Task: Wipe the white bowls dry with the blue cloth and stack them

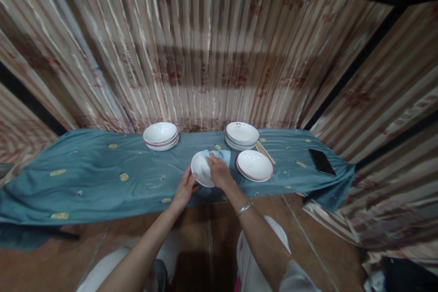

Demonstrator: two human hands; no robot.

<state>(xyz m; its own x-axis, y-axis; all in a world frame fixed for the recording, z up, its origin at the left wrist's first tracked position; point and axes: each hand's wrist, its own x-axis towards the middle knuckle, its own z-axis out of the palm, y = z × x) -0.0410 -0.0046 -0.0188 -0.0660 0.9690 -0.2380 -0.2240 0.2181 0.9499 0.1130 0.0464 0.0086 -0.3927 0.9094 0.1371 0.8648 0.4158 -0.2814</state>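
A white bowl (200, 171) is held tilted above the near edge of the cloth-covered table. My left hand (185, 188) grips its left rim, thumb on the inside and fingers beneath. With my right hand (218, 169) I press a light blue cloth (224, 156) against the inside of the bowl at its right side; part of the cloth hangs past the rim. Just to the right sits a short stack of white dishes with a red rim (255, 165). Behind it stands a taller stack of white bowls (242, 133), the top one bearing a small floral print.
Another stack of white bowls (160, 133) stands at the back left. Chopsticks (266, 152) lie beside the right-hand stacks. A black phone (321, 162) rests near the right end of the blue-green tablecloth (102, 178). Pleated curtains (212, 54) and dark frame bars surround the table.
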